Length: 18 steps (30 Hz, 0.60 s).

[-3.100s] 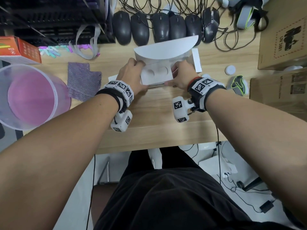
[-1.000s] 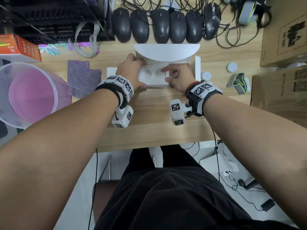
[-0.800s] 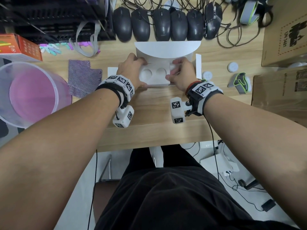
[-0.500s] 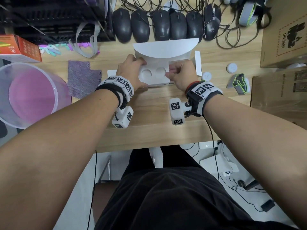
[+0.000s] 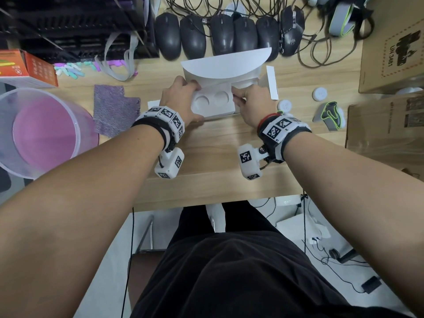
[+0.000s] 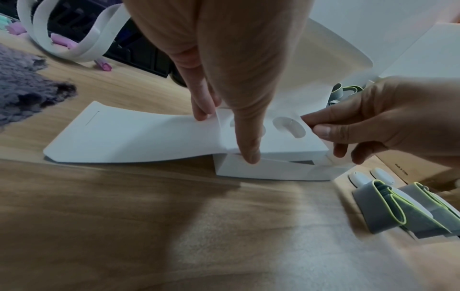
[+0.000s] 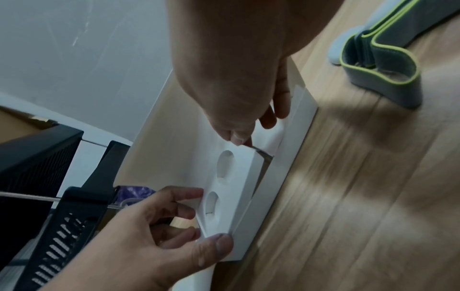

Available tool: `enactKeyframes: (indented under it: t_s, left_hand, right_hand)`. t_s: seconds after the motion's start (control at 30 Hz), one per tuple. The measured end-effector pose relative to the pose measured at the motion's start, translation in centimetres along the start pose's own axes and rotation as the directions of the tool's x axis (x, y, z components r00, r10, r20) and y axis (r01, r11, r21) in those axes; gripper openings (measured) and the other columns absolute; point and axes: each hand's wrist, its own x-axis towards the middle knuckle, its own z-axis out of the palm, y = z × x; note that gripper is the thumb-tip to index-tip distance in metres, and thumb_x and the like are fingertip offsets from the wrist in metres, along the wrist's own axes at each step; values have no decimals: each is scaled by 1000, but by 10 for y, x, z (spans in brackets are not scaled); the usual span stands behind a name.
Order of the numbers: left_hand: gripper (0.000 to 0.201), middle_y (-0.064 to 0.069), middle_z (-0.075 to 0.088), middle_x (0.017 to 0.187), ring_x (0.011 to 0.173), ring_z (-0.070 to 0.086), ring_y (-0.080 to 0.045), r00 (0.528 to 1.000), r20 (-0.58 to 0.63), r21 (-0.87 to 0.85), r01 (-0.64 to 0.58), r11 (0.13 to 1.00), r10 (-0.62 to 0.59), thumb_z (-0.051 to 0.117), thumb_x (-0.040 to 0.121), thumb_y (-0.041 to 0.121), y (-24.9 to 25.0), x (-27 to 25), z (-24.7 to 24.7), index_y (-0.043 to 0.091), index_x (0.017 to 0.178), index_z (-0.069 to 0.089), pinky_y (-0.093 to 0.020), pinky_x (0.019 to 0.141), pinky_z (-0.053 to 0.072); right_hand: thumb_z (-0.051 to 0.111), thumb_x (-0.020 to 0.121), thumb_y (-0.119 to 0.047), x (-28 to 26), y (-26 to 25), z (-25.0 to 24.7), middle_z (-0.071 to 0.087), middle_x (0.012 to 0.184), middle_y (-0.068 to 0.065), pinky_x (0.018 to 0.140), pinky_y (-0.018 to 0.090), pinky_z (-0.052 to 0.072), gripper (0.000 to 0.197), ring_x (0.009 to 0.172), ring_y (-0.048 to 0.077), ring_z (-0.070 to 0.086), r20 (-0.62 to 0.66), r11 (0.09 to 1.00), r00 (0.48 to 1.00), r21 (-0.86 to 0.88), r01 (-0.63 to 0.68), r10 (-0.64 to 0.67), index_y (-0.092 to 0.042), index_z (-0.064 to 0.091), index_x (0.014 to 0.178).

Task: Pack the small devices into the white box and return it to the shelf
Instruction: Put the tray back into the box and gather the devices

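The white box [image 5: 220, 115] lies open on the wooden desk, its curved lid flap [image 5: 224, 65] standing up behind. In it sits a white insert tray [image 5: 212, 101] with two round, empty recesses. My left hand [image 5: 183, 97] grips the tray's left end, thumb over the front edge [image 6: 248, 141]. My right hand [image 5: 250, 99] pinches the tray's right end [image 7: 236, 177], which is lifted slightly off the box wall [image 6: 273, 171]. Two small white round devices [image 5: 285, 104] [image 5: 319, 94] lie right of the box, beside a grey strap with a green edge [image 5: 330, 113].
A row of black mice [image 5: 222, 35] with tangled cables lines the back. Cardboard boxes [image 5: 390, 53] stand at the right. At the left are a clear tub with a pink base [image 5: 41, 131], a purple cloth [image 5: 112, 109] and an orange box [image 5: 25, 67].
My right hand has shifted from the middle of the insert tray to its right end and now pinches it. The left hand has kept its hold. The lid flap has swayed slightly.
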Motion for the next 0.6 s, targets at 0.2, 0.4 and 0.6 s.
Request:
enactKeyframes:
  t_s: [0.2,0.4,0.6]
  left_hand:
    - [97,-15,44,127,108,54,-41,999,14,59,-44,997,44,86,71,41,-2,-2,4,40,151,31,-44,102,44]
    - [89,-18,38,130,111,52,-41,993,64,164,-107,981,97,80,80,37,1,1,5,43,152,28,-44,105,42]
    - [94,-18,38,133,113,52,-38,991,66,214,-131,968,120,79,78,40,-2,6,12,41,154,24,-42,103,42]
  right_hand:
    - [52,98,-28,4,2,-4,71,109,3,85,39,54,33,101,29,63,33,998,999,-52,19,-18,-42,61,128]
    - [60,94,-12,12,-3,-1,71,117,8,98,36,50,29,111,26,63,25,995,1000,103,-19,16,-17,70,121]
    - [66,92,-11,12,1,6,72,109,7,95,20,47,27,97,12,64,56,914,991,383,-135,122,-7,71,118]
